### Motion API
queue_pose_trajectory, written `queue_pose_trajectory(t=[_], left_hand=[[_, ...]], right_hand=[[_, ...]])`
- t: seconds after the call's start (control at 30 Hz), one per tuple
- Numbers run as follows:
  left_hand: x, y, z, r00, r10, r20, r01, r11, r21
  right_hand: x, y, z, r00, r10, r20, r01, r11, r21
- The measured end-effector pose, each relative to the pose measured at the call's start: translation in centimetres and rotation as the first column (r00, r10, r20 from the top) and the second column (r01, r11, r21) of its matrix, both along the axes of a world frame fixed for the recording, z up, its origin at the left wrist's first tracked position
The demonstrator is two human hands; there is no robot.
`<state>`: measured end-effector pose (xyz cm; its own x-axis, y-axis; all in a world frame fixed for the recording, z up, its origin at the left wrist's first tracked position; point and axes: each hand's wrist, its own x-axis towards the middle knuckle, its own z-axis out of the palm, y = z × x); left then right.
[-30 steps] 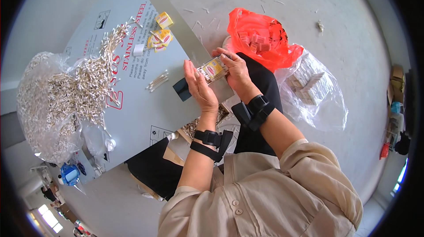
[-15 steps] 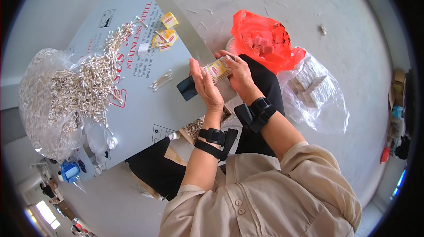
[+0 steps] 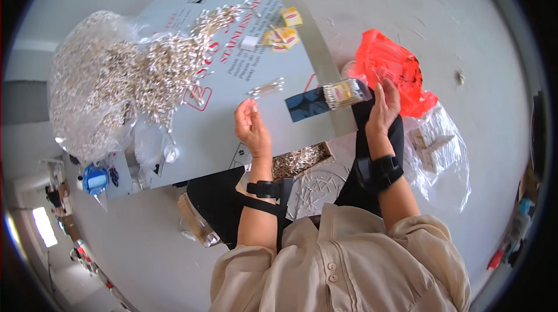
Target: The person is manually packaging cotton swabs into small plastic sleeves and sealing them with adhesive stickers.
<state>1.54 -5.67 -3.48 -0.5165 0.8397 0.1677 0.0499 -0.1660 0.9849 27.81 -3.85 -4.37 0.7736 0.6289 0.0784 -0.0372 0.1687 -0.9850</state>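
Note:
A flat bundle of cotton swabs [image 3: 343, 93] with a yellow label lies at the table's right edge, on the end of a dark blue glossy strip [image 3: 306, 105]. My right hand [image 3: 383, 108] is just right of the bundle, fingers raised and apart, beside the red plastic bag [image 3: 386, 59]; nothing shows in it. On the left, my left hand [image 3: 253, 129] hovers over the table edge with loosely bent, parted fingers and no visible object. Just beyond its fingertips lies a small group of loose cotton swabs [image 3: 266, 88].
A large heap of cotton swabs [image 3: 168, 71] spills from a clear bag [image 3: 81, 79] at left. Yellow cards [image 3: 281, 39] and a small white block [image 3: 249, 43] lie farther back. A box of swabs [image 3: 299, 162] sits below the table edge; a clear bag of white packs [image 3: 433, 143] lies right.
Both hands have let go of the labelled swab bundle, which now rests on the strip. My left hand has moved away to the left, my right to the right; the view has shifted.

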Motion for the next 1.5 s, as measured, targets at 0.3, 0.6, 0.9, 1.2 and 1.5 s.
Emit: queue_pose_trajectory(t=[0.3,0.6,0.9,1.2,1.5], left_hand=[[-15.9,2.4,0.0,0.583,0.145,-0.8,-0.327,0.942,-0.068],[-15.2,8.5,2.8,0.488,-0.12,-0.864,-0.554,0.723,-0.413],[-7.6,1.5,1.1,0.451,-0.173,-0.876,-0.158,0.95,-0.269],[-18.5,8.9,2.1,0.297,0.035,-0.954,-0.201,0.979,-0.026],[-12.4,7.7,2.0,0.349,-0.135,-0.927,-0.237,0.945,-0.227]], right_hand=[[-10.5,0.2,5.3,0.35,0.63,0.694,-0.623,0.709,-0.329],[-16.5,1.7,1.8,0.299,0.585,0.754,-0.594,0.732,-0.333],[-16.4,0.7,2.8,0.184,0.623,0.761,-0.634,0.667,-0.393],[-16.7,0.6,2.8,0.003,0.63,0.777,-0.676,0.574,-0.462],[-16.6,0.2,3.5,0.006,0.633,0.774,-0.662,0.583,-0.472]])
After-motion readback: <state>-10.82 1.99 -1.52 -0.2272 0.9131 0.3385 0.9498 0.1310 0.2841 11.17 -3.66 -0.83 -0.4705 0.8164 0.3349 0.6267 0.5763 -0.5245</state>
